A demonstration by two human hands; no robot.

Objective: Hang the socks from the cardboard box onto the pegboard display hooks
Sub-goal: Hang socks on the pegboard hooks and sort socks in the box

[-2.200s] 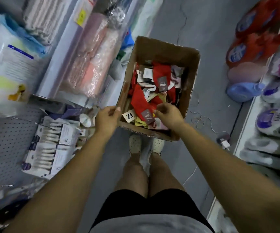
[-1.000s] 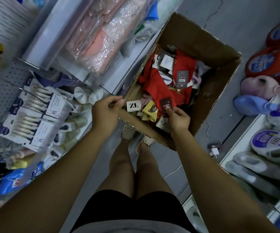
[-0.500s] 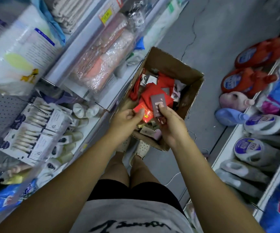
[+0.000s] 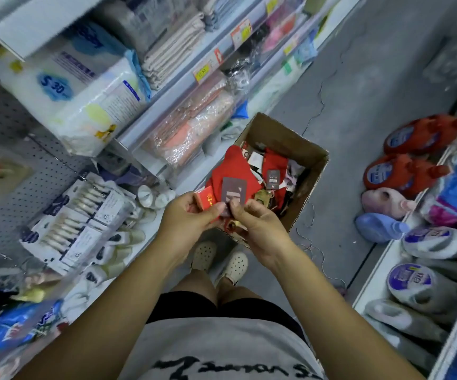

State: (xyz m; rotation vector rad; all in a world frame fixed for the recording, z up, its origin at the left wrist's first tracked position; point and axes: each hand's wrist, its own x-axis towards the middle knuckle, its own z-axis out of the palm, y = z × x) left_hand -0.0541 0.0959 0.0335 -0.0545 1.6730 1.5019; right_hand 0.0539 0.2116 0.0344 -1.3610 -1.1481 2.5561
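The red sock pair (image 4: 230, 171) was held just above the near edge of the cardboard box (image 4: 276, 135), which stood on the floor (image 4: 359, 91) at the foot of the shelving. The left hand (image 4: 189, 218) and the right hand (image 4: 259, 229) met at its lower end. Their fingers were curled, pinching the grey card tag (image 4: 234, 189) and the cloth under it. A small red packet (image 4: 206, 200) also sat in the left hand's grip. The pair looked light, soft and limp, likely to sag wherever it was unsupported. The card seemed its one stiff part, so the card's top, where a hanging hole ought to be, looked the best place to take hold, though no hole could be made out. Counted, there were one box, one pair in hand and two grey tags. The second grey tag (image 4: 272, 178) lay on another red sock (image 4: 275, 161) inside the box, and the rest lay heaped beyond counting. The pegboard (image 4: 16, 124) rose at the left.
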